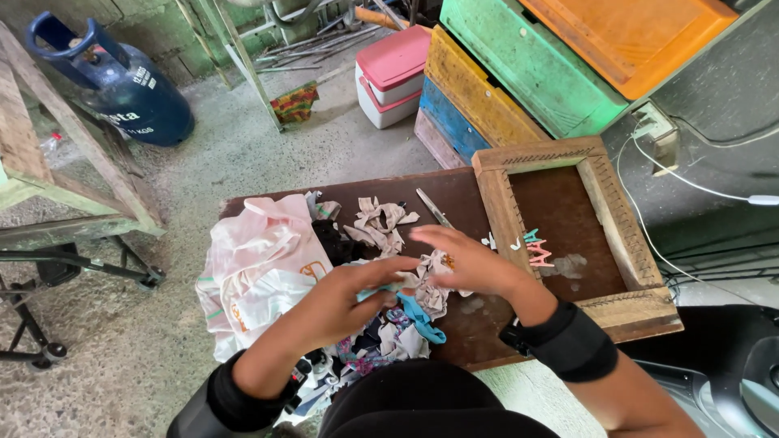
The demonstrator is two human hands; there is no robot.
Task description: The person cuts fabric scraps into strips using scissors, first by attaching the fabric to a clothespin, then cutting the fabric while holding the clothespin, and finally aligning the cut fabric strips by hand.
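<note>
Two hands over a dark tabletop (454,191), and it's busy! Biggest thing on it: a wooden frame (503,212) at the right edge, small coloured bits lying inside. Next, a pale pink bag (260,264) slumped on the left. Between them, a heap of fabric scraps (381,225), and scissors (433,207) just behind it. Left hand (345,296) pinches a teal scrap (418,316) at the heap's near side. Right hand (466,259) hovers just beside it, fingers spread and blurred, holding nothing that shows.
</note>
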